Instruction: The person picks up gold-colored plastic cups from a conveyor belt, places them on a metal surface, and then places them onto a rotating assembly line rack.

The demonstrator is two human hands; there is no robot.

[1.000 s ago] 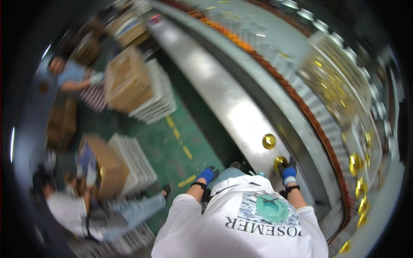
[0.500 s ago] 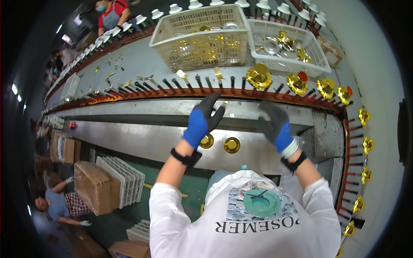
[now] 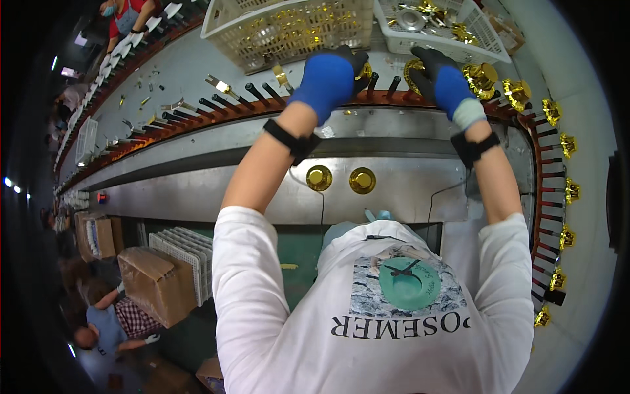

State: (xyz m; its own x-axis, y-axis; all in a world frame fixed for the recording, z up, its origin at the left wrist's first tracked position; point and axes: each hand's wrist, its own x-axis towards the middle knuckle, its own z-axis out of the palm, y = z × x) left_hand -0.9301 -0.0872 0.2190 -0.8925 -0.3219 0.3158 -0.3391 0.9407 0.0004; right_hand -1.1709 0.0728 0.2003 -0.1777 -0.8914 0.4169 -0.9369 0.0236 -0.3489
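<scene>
Both my arms reach up to the curved orange-brown rail of black pegs (image 3: 216, 108). My left hand (image 3: 330, 77), in a blue and black glove, is closed around a small gold metal part (image 3: 365, 71) at a peg. A little to the right, my right hand (image 3: 441, 80) grips a gold round part (image 3: 412, 67) on the same rail. Further gold parts (image 3: 482, 77) sit on pegs to the right of it and down the right-hand curve (image 3: 566, 192). Two gold round caps (image 3: 319, 178) (image 3: 361, 180) lie on the steel ledge below my hands.
A cream basket (image 3: 230, 26) and a white basket (image 3: 485, 39), both holding metal parts, stand behind the rail. A person in red (image 3: 128, 13) works at the far left. Cardboard boxes (image 3: 154, 282), white crates (image 3: 184, 246) and a crouching person (image 3: 108, 325) are on the green floor at lower left.
My view swung from the floor and side of the line to face the rail. Both hands rose from the steel ledge to the pegs and closed on gold parts.
</scene>
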